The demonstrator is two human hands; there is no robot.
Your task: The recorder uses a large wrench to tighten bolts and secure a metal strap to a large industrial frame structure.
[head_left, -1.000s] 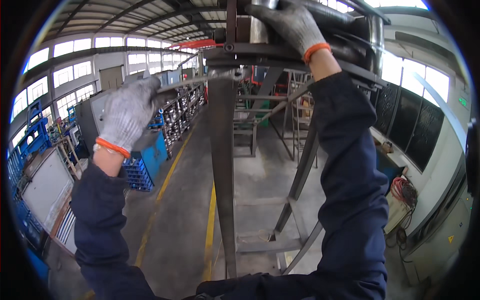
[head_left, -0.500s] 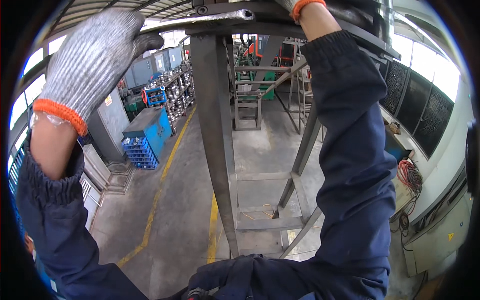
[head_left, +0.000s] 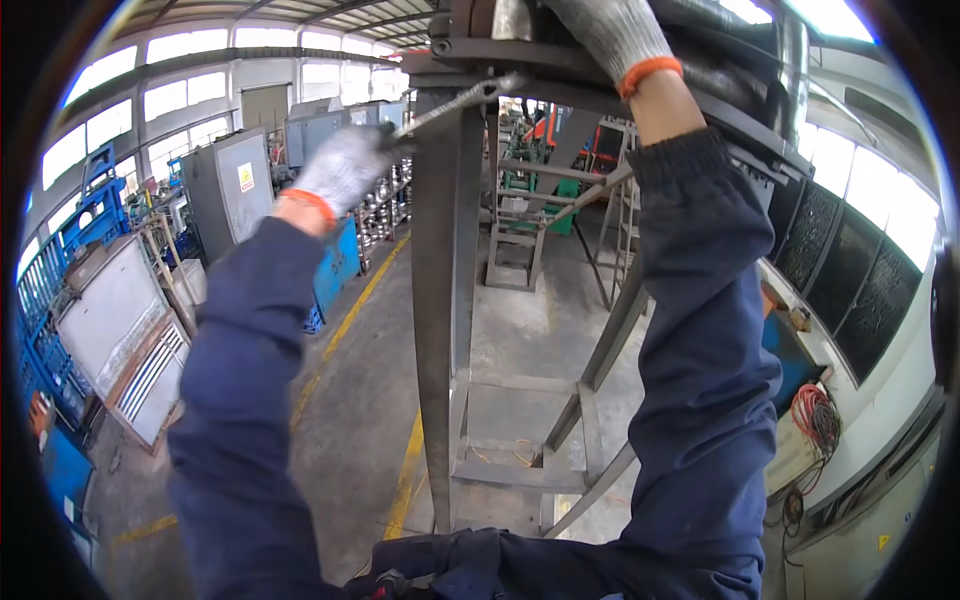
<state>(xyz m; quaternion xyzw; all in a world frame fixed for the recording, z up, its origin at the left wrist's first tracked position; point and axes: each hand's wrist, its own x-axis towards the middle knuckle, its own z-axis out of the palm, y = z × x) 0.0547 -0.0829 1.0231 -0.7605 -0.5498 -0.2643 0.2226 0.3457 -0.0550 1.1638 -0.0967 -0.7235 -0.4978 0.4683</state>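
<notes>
Open gap right of grey post [head_left: 437, 250]

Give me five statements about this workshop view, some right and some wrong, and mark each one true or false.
1. The left hand grips a long, thin, grey metal tool, lower in the picture than the right hand. True.
2. The right hand is bare. False: it wears a grey knitted glove with an orange cuff.
3. A coil of red and dark cable is at the right side of the view. True.
4. The floor markings are blue. False: yellow painted lines run along the grey floor.
5. A yellow sign is on the tall grey metal cabinet at the left. True.
</notes>
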